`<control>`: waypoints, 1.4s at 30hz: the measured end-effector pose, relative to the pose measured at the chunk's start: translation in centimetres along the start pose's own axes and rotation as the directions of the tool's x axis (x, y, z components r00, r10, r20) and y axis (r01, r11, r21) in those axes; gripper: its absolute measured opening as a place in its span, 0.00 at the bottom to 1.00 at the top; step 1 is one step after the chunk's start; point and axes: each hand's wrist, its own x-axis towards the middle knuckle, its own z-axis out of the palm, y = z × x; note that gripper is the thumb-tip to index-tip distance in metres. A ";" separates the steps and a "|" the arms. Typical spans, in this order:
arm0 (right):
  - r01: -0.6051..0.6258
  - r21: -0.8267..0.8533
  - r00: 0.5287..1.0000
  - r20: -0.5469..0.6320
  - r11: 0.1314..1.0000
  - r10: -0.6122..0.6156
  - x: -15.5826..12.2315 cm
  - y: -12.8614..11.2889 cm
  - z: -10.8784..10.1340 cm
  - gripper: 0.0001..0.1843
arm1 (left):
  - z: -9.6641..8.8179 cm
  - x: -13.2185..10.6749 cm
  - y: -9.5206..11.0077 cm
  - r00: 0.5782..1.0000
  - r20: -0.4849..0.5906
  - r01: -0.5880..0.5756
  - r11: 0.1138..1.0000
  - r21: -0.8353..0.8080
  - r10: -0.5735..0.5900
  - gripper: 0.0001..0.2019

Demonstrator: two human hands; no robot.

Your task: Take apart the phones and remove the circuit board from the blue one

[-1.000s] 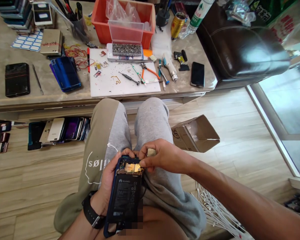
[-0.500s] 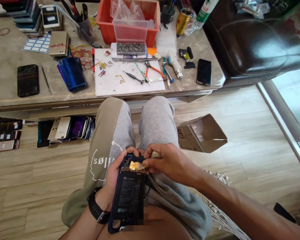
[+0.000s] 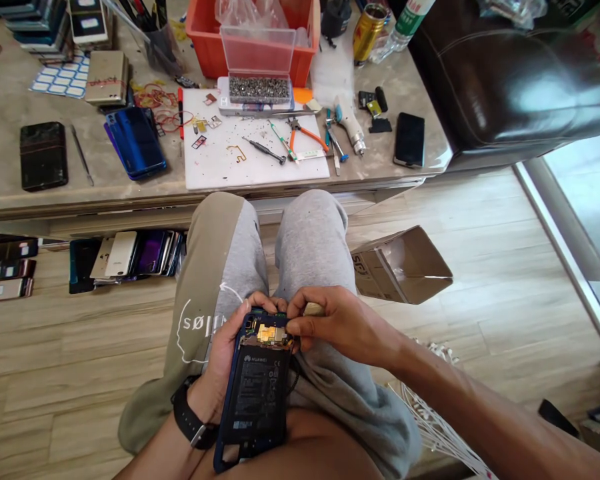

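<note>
An opened smartphone (image 3: 257, 390) with a blue frame lies tilted over my lap, its back cover off. Its black battery, a bare circuit board and a gold-coloured patch (image 3: 267, 333) show. My left hand (image 3: 225, 350) is closed around the phone's left side, fingers curled over the top edge. At the upper right corner my right hand (image 3: 333, 323) is closed in a pinch, its thumb on the board's edge and its fingertips beside the frame. Whether a small part sits between those fingertips is hidden.
On the table ahead, a white mat (image 3: 215, 167) carries a screwdriver (image 3: 265, 151), orange-handled pliers (image 3: 305, 133) and a box of screws (image 3: 259, 89). Blue phones (image 3: 136, 143) lie left of it. A cardboard box (image 3: 405, 267) and stacked phones (image 3: 125, 257) stand lower down.
The view has shifted slightly, so the table things sit a little further left and higher. Both hands keep nearly the same hold on the phone.
</note>
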 end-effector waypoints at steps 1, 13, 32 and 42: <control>-0.007 0.015 1.000 0.002 1.000 0.007 0.0 0.1 0.0 0.10 | -0.1 0.0 0.0 1.000 0.002 0.004 1.000 -0.003 -0.004 0.13; 0.010 0.102 1.000 0.027 0.995 -0.013 0.4 0.5 -0.4 0.09 | -0.2 0.2 -0.1 1.000 -0.028 -0.008 0.999 -0.031 0.007 0.13; 0.009 0.006 1.000 0.023 1.000 -0.009 0.2 0.2 -1.1 0.09 | 0.2 0.1 -0.2 0.999 -0.042 0.013 1.000 -0.025 -0.014 0.10; -0.038 -0.079 0.989 -0.145 0.996 0.026 -0.8 1.0 0.6 0.14 | 0.1 -1.2 0.9 0.983 -0.167 0.069 0.998 -0.013 -0.070 0.15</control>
